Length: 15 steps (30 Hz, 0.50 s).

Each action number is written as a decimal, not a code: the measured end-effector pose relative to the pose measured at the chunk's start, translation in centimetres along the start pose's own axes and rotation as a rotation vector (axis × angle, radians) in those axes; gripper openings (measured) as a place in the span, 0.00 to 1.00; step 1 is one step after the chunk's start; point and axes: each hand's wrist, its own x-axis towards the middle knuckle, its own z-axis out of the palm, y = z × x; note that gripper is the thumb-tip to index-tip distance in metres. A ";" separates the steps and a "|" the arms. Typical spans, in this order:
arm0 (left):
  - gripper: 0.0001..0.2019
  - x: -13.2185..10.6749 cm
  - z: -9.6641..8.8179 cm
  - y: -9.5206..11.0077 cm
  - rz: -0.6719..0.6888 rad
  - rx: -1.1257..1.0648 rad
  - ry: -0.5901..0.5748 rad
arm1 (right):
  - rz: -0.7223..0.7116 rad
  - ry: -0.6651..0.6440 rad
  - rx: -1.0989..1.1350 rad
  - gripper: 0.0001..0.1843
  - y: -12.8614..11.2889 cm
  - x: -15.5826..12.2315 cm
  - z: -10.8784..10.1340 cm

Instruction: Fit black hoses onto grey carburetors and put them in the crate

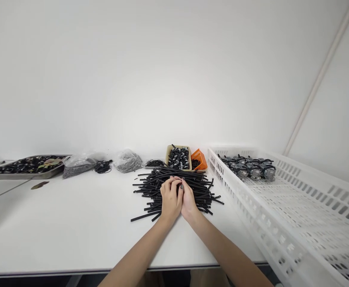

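Note:
A loose heap of short black tubes (150, 187) lies in the middle of the white table (72, 223). My left hand (170, 198) and my right hand (188, 199) rest side by side on top of the heap, fingers curled and pressed together at the tips. What they pinch, if anything, is hidden between the fingers. Behind the heap stand a beige tray of small black-and-silver parts (178, 157) and a tilted orange basket (199, 159).
A large white perforated crate (306, 207) fills the right side, with grey fittings (249, 166) at its far end. Along the back left are a metal tray of dark parts (27, 165), clear bags of small parts (78, 164), a bundle (128, 161) and black rings (103, 166).

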 end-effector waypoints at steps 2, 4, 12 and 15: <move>0.10 0.1 -0.4 -0.1 0.106 0.098 0.003 | 0.059 -0.033 -0.002 0.24 0.0 -0.3 0.1; 0.12 0.3 -0.5 -0.3 0.246 0.187 -0.014 | 0.095 -0.033 -0.025 0.25 0.1 -0.5 0.2; 0.18 0.4 -0.7 -1.0 0.436 0.221 -0.083 | 0.082 -0.012 -0.157 0.22 0.8 -1.2 -0.3; 0.18 0.3 -0.7 -0.7 0.464 0.213 -0.119 | -0.009 -0.019 -0.216 0.23 1.4 -0.9 -0.7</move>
